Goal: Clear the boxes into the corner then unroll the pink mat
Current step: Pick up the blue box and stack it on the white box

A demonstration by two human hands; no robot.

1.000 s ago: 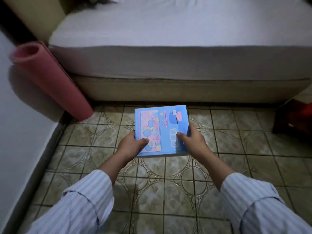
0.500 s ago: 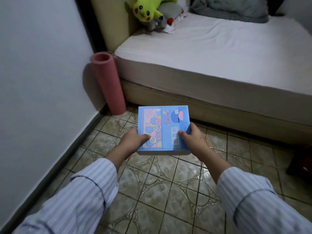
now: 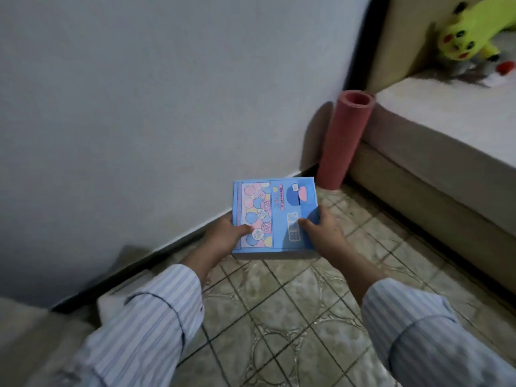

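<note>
I hold a flat blue box [image 3: 275,203] printed with pastel balls and numbers, level above the tiled floor. My left hand [image 3: 224,236] grips its near left edge with the thumb on top. My right hand [image 3: 325,230] grips the near right edge the same way. The pink mat [image 3: 344,138] stands rolled up on end in the corner between the white wall and the bed, just beyond the box.
A white wall [image 3: 139,107] with a dark skirting runs along the left. The bed [image 3: 446,141] with a beige base fills the right; a yellow plush toy [image 3: 466,32] lies on it. A pale object [image 3: 33,331] shows at the lower left. Patterned tiles [image 3: 279,317] cover the floor.
My view has swung left towards the wall, so the bed and rolled mat now sit to the right. Both hands have kept their hold on the blue box.
</note>
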